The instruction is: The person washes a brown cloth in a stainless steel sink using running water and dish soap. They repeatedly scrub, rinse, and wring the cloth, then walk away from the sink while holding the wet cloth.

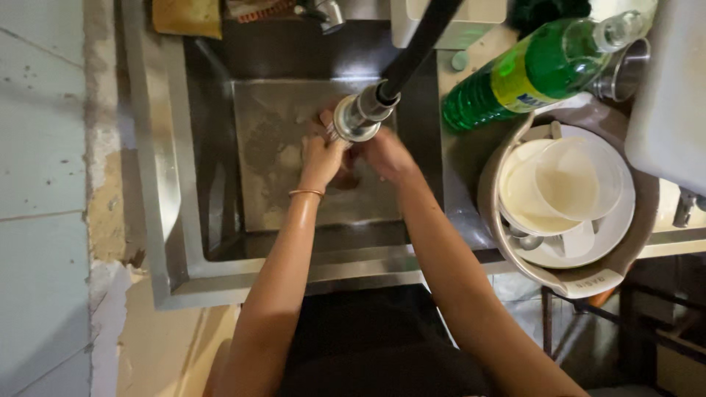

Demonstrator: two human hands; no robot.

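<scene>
Touching under the spray head (356, 117), left hand (321, 158) and right hand (384, 153), grip unclear, over the sink (220, 220).

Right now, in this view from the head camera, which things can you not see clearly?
- Head view: the fingers of the left hand and right hand sit under the faucet head; whether they hold anything cannot be told.
- Head view: running water is too faint to confirm.
- Head view: the green bottle hides part of a metal cup.
- Head view: the yellow item is cut by the top edge.
- Head view: the bowls cover the basin contents.
</scene>
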